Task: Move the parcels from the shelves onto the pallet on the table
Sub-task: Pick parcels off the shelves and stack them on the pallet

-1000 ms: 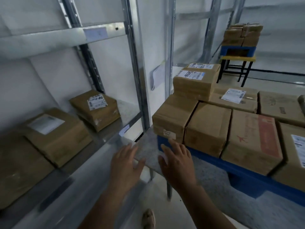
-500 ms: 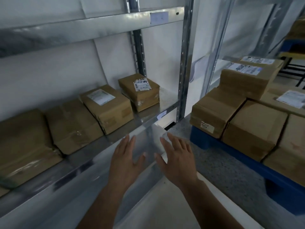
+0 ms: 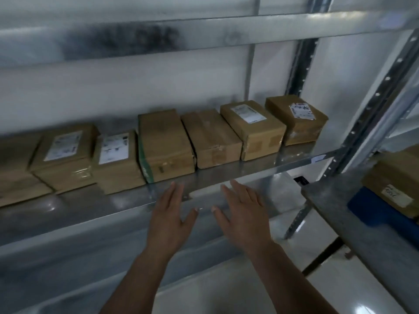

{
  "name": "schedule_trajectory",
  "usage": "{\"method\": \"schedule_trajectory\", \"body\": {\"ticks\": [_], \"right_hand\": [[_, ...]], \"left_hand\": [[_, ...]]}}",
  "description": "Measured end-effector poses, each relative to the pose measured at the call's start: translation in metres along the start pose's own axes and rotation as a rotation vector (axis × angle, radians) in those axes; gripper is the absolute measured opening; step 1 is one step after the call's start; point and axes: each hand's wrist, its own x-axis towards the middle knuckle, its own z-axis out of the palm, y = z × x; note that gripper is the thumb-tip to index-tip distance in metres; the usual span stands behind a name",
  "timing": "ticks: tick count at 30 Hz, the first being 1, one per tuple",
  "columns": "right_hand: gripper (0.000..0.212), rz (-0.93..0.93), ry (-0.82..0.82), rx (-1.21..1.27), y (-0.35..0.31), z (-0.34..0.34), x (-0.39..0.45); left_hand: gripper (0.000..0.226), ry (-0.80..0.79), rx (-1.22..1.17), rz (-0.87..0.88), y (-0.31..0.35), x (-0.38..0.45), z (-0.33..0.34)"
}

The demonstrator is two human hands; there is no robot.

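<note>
While parcels point(image 3: 217, 137) blur leftward, hands wide and empty, pallet point(image 3: 381, 211) cut off.

We see our left hand point(image 3: 169, 219) and right hand point(image 3: 243, 215) flat, empty, near the shelf point(image 3: 260, 165). Brown parcels point(image 3: 210, 138) stand in a row there.

A row of brown cardboard parcels point(image 3: 166, 145) lies side by side on the metal shelf point(image 3: 260, 165), running from 9 o'clock toward 2 o'clock. The one nearest 2 o'clock point(image 3: 297, 120) bears a crumpled white label; its neighbour point(image 3: 252, 129) has a flat white label. Next come a plain taped parcel point(image 3: 212, 138) and one with a green strip down its left edge. At 3 o'clock the blue pallet point(image 3: 376, 210) rests on the grey table point(image 3: 335, 205), carrying a labelled parcel point(image 3: 394, 177).
</note>
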Motion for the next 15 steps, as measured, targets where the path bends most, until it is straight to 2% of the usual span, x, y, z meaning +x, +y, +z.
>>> {"method": "schedule_trajectory", "body": {"ticks": [4, 15], "right_hand": [[0.059, -0.089, -0.044, -0.006, -0.061, 0.007, 0.001], [0.055, -0.24, -0.037, -0.005, -0.195, 0.025, -0.022]], "left_hand": [[0.086, 0.069, 0.027, -0.062, -0.043, -0.023, -0.038], [0.081, 0.195, 0.037, -0.13, -0.14, -0.077, -0.116]]}}
